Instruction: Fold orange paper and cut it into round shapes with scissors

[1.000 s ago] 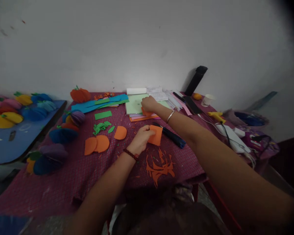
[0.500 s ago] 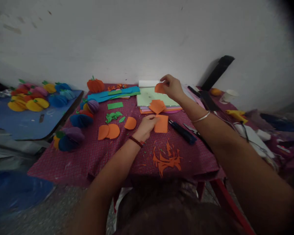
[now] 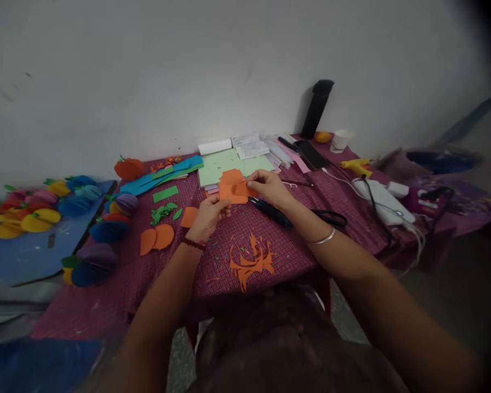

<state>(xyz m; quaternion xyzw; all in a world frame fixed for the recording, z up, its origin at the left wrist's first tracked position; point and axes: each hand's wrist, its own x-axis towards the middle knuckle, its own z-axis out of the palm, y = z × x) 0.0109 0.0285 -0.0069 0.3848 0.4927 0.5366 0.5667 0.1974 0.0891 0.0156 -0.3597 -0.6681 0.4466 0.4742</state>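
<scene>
My left hand [image 3: 211,214] pinches the lower left edge of an orange paper square [image 3: 230,195], held above the table. Over that square my right hand [image 3: 269,187] is closed on a smaller orange paper piece with a rounded edge [image 3: 241,188]. More orange paper [image 3: 231,175] shows just behind the square. Under my right hand lies a dark blue-handled tool [image 3: 272,212], partly covered. Beside my left wrist are rounded orange paper pieces [image 3: 163,237]. Orange paper scraps [image 3: 251,263] lie in front of me.
Green paper leaves [image 3: 162,213] and blue strips [image 3: 163,177] lie left. Paper pumpkins [image 3: 130,169] stand farther left, several on a blue table [image 3: 82,226]. At the back is pale green paper [image 3: 216,168]. Right are a phone [image 3: 311,154], paper cup [image 3: 341,141], yellow glue gun [image 3: 355,165] and cables.
My right hand has come down and toward my left hand with the rounded orange piece. My left hand has lifted the orange square off the table. The view has turned right.
</scene>
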